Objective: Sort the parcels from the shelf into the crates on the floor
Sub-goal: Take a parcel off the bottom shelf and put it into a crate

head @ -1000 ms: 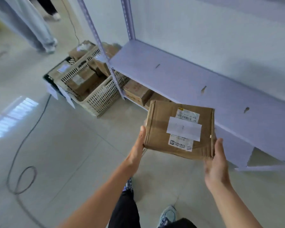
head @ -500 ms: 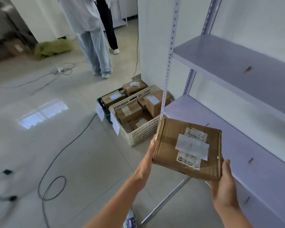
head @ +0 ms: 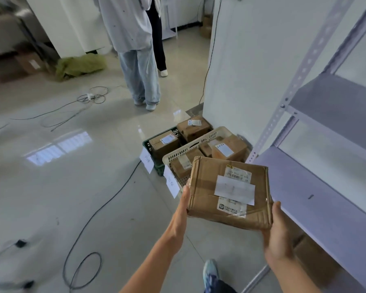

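Observation:
I hold a flat brown cardboard parcel with white labels on top in both hands, level, in front of me. My left hand grips its left edge with the thumb up the side. My right hand holds the near right corner from below, thumb along the right side. Just beyond the parcel a white lattice crate sits on the floor with several parcels inside. A dark green crate behind it holds two boxes. Paper tags hang on both crate fronts. The grey metal shelf stands to my right.
Two people stand on the tiled floor beyond the crates. Black cables loop across the floor at left, and a green bag lies at the back. Another box sits under the shelf. A shelf post rises beside the crates.
The view has turned left and lifted from the shelf toward the crates. The parcel stays in both hands, now nearer to the white crate.

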The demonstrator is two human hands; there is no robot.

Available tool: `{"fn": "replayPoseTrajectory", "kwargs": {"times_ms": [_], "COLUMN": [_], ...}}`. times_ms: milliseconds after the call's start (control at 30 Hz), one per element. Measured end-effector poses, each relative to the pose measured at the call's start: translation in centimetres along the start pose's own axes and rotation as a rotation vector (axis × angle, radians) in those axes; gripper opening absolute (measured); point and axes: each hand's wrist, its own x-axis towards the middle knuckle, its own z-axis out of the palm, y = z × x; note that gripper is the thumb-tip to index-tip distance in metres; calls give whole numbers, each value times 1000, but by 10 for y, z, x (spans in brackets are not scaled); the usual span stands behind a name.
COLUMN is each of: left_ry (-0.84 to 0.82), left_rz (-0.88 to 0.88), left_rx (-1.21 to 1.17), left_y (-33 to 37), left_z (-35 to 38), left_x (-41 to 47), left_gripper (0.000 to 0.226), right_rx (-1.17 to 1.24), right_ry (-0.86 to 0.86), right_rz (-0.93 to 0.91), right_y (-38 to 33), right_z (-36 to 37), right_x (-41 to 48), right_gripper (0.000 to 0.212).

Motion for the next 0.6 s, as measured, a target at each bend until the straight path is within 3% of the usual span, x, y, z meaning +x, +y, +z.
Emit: {"fn": "replayPoseTrajectory", "kwargs": {"times_ms": [167, 333, 600], "left_ry": [15, 56, 95], "left_rz": [-89, -157, -168], "left_rx": [8, 24, 5], "left_y": [15, 32, 68], "left_z": [-51, -105, -181], "left_x": [65, 150, 260], "left_gripper": [106, 112, 83], "right_rx": [13, -3, -87], "right_ry": [-5, 13, 29], "right_rz": [71, 73, 101], "right_y": [12, 25, 47], "right_z": [53, 111, 191], "right_x": [73, 160, 278], "right_gripper": [72, 63, 55]}}
